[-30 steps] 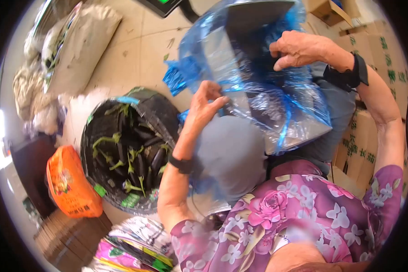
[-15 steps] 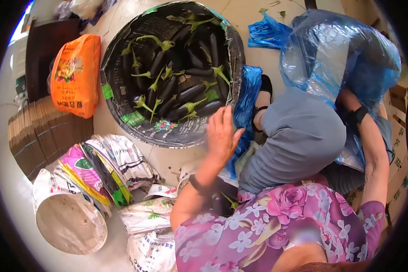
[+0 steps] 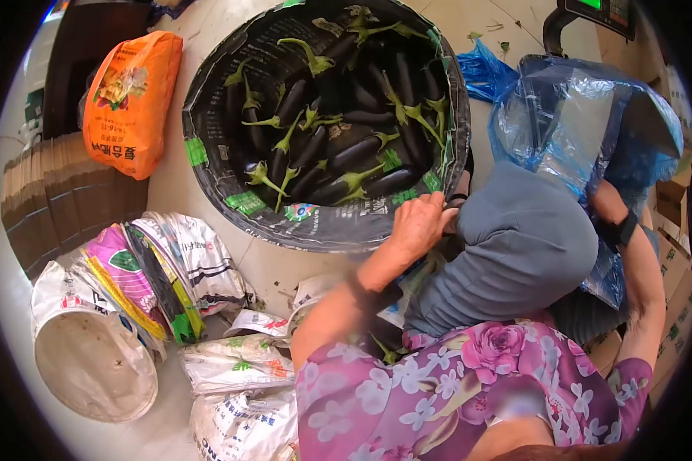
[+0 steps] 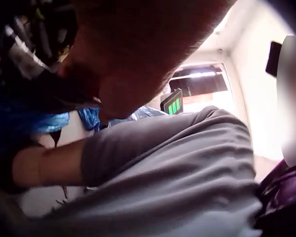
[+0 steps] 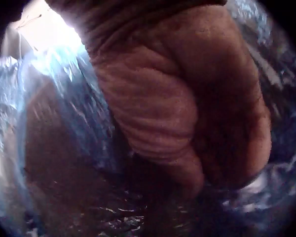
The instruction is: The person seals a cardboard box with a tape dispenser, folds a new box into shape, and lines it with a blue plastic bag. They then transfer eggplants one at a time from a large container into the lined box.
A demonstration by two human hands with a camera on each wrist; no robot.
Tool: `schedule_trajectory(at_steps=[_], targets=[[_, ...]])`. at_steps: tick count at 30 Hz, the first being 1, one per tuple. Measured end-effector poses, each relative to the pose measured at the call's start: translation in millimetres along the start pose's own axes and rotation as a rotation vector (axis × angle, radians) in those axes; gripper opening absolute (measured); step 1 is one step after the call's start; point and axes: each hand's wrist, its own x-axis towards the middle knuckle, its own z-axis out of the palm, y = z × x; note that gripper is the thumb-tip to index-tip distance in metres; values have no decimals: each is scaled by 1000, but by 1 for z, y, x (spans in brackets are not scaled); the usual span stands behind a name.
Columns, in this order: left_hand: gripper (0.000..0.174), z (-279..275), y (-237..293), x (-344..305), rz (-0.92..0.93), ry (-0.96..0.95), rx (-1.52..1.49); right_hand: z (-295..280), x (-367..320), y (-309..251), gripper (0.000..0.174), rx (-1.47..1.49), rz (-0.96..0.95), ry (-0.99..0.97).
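Observation:
My left hand [image 3: 421, 224] grips the near rim of a round dark basket [image 3: 277, 240], its fingers curled over the edge. Purple eggplants [image 3: 361, 154] with green stems lie inside. On my right, a blue plastic bag [image 3: 577, 127] hangs around an open container beside my knee. My right hand [image 3: 609, 201] reaches down into it. The right wrist view shows the palm and thumb of the right hand [image 5: 187, 118] amid crinkled blue film; its fingertips are lost in shadow, and I cannot tell whether they hold film.
An orange printed bag [image 3: 134, 107] stands left of the basket, beside stacked flat cardboard [image 3: 73, 200]. Folded printed sacks [image 3: 161, 269] and a white bucket [image 3: 96, 365] lie nearer me. A scale display [image 3: 592, 8] stands behind the blue bag. Cardboard cartons [image 3: 673, 276] line the right side.
My left hand left the blue bag and took hold of the basket rim; the basket shifted right toward my knee. My right hand went down into the bag. The head view swung left.

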Motion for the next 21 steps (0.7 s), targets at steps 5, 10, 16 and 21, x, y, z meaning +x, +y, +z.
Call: schedule_trajectory(at_steps=[5, 10, 16, 21], targets=[[33, -37, -57, 34, -287, -149, -669, -35, -28, -19, 37, 12, 90, 104], [64, -65, -133, 115, -315, 553, -270, 62, 22, 94, 44, 267, -68, 373], [84, -71, -187, 184, -512, 662, -37, 25, -12, 29, 48, 610, -155, 391], [58, -97, -194, 159, -429, 663, -389, -85, -47, -52, 25, 67, -54, 218]])
